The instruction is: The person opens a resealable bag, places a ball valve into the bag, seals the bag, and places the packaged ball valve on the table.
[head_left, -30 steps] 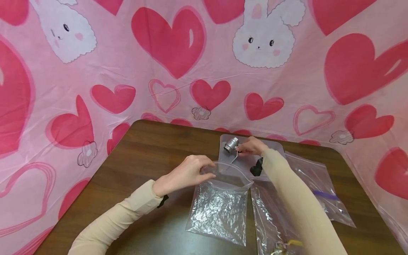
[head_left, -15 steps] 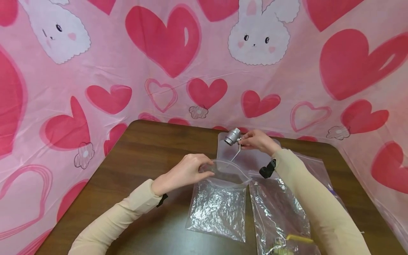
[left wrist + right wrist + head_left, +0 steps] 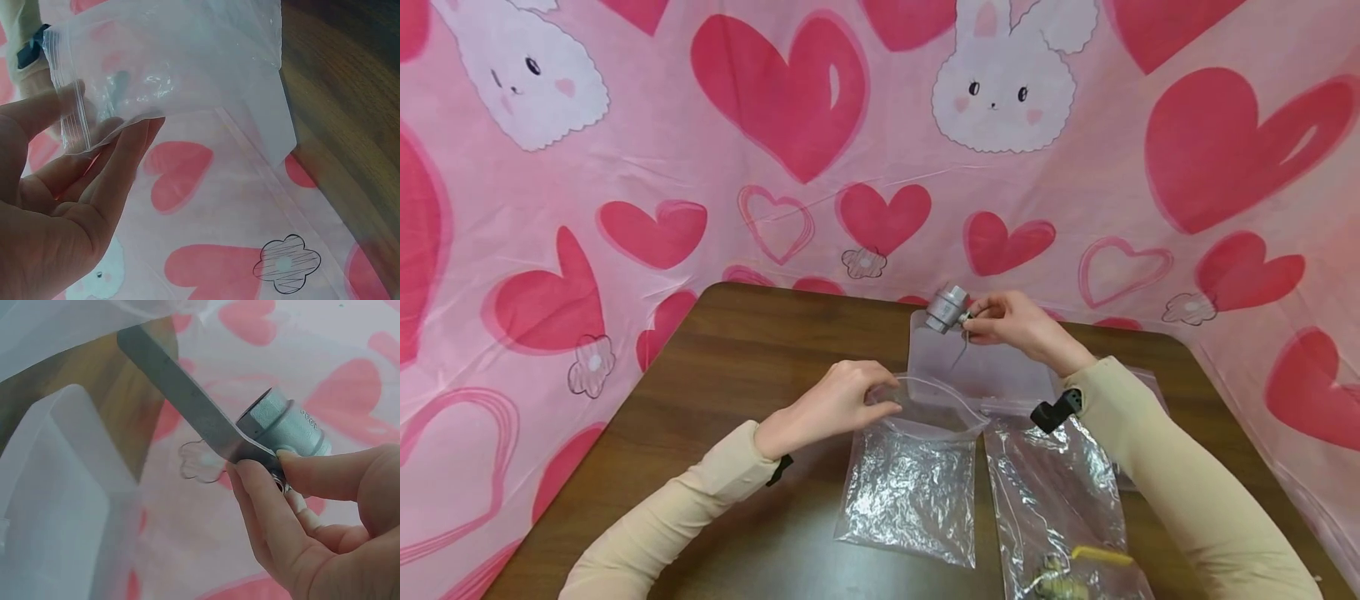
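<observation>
In the head view, my right hand (image 3: 1030, 333) holds a silver metal ball valve (image 3: 946, 309) up above the far part of the table. The right wrist view shows thumb and fingers pinching it where the flat lever handle (image 3: 187, 403) meets the body; the lever slants away, up and left. Nearer and further left, my left hand (image 3: 827, 408) holds the rim of a clear zip bag (image 3: 917, 500), whose mouth gapes toward the valve. In the left wrist view the bag's zip strip (image 3: 74, 109) lies between the left thumb and fingers.
A translucent plastic tray (image 3: 940, 354) lies at the back of the wooden table (image 3: 775, 333). Right of the zip bag, another clear bag (image 3: 1045, 475) contains a brass valve (image 3: 1060, 582) with a yellow handle. More plastic (image 3: 1146, 387) shows behind the right forearm. Heart-patterned cloth (image 3: 715, 167) hangs around the table.
My right hand has lifted the ball valve up off the tray. The left hand has stayed at the bag's mouth. The head view has shifted slightly.
</observation>
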Demonstrator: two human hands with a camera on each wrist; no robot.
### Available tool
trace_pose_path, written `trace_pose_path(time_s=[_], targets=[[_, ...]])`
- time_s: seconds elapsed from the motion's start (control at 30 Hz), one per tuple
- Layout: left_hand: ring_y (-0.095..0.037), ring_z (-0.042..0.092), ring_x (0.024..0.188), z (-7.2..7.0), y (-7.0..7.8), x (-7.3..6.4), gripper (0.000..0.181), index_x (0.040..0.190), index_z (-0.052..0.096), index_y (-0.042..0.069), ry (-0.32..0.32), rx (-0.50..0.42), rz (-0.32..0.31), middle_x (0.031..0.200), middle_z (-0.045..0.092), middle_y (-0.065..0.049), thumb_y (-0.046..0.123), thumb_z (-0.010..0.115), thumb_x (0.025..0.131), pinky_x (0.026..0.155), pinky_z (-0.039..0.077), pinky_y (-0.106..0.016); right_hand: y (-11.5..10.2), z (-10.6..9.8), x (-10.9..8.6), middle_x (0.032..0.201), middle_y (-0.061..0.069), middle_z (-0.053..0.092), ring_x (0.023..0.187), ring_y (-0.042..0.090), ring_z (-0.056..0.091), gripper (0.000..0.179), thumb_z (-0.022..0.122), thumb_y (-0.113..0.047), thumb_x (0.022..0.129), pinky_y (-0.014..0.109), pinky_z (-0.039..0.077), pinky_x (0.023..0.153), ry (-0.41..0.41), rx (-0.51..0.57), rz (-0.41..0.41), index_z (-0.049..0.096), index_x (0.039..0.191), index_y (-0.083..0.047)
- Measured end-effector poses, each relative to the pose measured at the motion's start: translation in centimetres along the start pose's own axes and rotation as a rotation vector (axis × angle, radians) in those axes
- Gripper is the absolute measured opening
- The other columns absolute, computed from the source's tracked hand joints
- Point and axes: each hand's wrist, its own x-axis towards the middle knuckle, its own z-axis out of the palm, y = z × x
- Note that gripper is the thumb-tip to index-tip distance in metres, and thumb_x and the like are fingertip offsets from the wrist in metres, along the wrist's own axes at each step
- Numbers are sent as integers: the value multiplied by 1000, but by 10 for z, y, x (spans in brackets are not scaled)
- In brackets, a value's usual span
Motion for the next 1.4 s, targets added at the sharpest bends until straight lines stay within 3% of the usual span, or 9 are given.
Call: trace_pose_path(time_s=[0.4,0.57,0.73,0.97,1.17,1.4], targets=[[-6,57,62,2,0,2,24,97,76,4,7,2,-4,86,74,-5,19,83,80,59,44,-13,-27,-5,-31,95,6,62,80,3,67,28,65,-3,93,26,60,80,62,-28,-88,54,114,13],[-5,56,61,0,2,4,22,96,76,3,23,13,-5,81,72,-4,18,82,80,59,44,-13,-31,1,-43,98,15,64,81,2,68,27,67,0,91,30,61,79,73,-48,-158,55,111,12],[-6,55,60,0,4,6,21,95,76,2,33,11,-8,78,70,-4,18,81,82,58,44,-14,-28,12,-53,102,25,68,82,11,72,23,70,0,88,29,61,76,75,-139,-232,59,105,10],[-5,53,61,0,3,5,19,96,76,3,32,-3,-19,79,70,-4,18,79,84,58,43,-13,-20,24,-63,98,18,72,86,24,75,17,74,-4,86,24,60,72,100,-294,-298,63,99,1],[-6,51,63,-2,3,5,18,97,76,5,29,-29,-51,81,71,-3,18,78,85,57,41,-13,-12,32,-69,95,11,74,83,23,75,16,76,-5,85,30,60,71,148,-497,-417,65,96,-5],[-9,51,60,-3,2,3,21,99,77,4,31,-57,-59,79,69,-3,17,79,84,54,38,-13,-5,42,-74,89,9,74,76,20,75,17,77,0,82,29,59,64,135,-601,-546,65,93,-4]])
